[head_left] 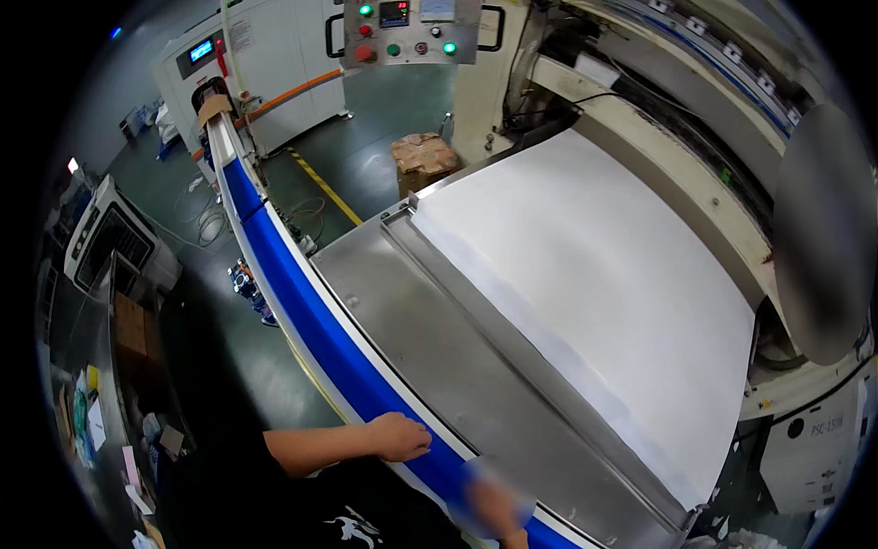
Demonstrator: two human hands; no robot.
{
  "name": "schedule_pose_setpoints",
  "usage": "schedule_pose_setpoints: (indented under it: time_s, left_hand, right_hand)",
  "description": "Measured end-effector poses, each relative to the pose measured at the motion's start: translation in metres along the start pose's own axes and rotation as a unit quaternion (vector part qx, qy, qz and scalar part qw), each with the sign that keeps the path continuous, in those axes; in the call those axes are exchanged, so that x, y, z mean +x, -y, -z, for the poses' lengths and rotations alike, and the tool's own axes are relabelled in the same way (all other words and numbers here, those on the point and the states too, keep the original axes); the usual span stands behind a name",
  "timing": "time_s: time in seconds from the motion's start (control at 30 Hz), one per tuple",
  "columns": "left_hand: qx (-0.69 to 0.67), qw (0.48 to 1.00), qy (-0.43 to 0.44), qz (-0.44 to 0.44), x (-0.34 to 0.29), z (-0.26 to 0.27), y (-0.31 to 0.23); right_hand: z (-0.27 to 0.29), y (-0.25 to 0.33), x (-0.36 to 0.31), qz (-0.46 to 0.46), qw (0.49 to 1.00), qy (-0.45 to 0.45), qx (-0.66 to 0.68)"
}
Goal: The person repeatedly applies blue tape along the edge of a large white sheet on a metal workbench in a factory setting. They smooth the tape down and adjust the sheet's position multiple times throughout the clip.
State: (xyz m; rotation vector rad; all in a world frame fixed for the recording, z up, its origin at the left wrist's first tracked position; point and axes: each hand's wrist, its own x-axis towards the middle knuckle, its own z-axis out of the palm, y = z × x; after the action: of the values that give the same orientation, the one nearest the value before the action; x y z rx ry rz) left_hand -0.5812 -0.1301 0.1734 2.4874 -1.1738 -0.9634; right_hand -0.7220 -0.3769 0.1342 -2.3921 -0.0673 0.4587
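Note:
My left hand [402, 437] rests at the near side of a long blue conveyor belt [315, 325], its fingers curled into a loose fist. Nothing shows between those fingers. To its right, my right hand [495, 509] is over the same belt, close to the lower edge of the view. A blur covers it, so its fingers and anything in them cannot be made out. Beyond the belt lies a flat metal table [412, 320]. Past a raised metal bar [540, 366], a wide white sheet [604, 284] stretches up to the large cream machine [640, 119].
A control panel [412, 32] with lit buttons hangs at the far side. Behind the table stands a brown cardboard box [425, 160]. At left are a white air cooler [123, 238] and a dark bench [108, 302] with loose scraps. A grey blurred oval [826, 233] covers the far right.

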Motion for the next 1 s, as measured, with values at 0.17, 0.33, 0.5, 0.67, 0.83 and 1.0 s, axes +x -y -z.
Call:
schedule_pose_setpoints:
  time_s: [0.17, 0.33, 0.5, 0.67, 0.83, 1.0]
  left_hand:
    - [0.034, 0.999, -0.003, 0.010, 0.012, 0.035, 0.051]
    - [0.059, 0.997, -0.022, 0.034, 0.050, 0.059, 0.123]
    - [0.029, 0.971, -0.230, 0.059, 0.094, 0.065, 0.213]
    - [0.031, 0.925, -0.370, 0.081, 0.138, 0.103, 0.264]
    - [0.045, 0.896, -0.436, 0.072, 0.158, 0.086, 0.306]
    - [0.021, 0.899, -0.430, 0.080, 0.158, 0.096, 0.300]
  right_hand:
    - [0.013, 0.023, 0.045, -0.029, 0.999, 0.004, -0.021]
    - [0.025, 0.037, 0.111, -0.081, 0.995, -0.008, 0.059]
    - [0.041, 0.062, 0.219, -0.102, 0.994, 0.019, 0.031]
    - [0.069, 0.065, 0.333, -0.044, 0.998, -0.011, -0.040]
    - [0.086, 0.083, 0.462, 0.020, 0.997, -0.068, -0.019]
    - [0.102, 0.104, 0.560, 0.052, 0.992, -0.113, 0.013]
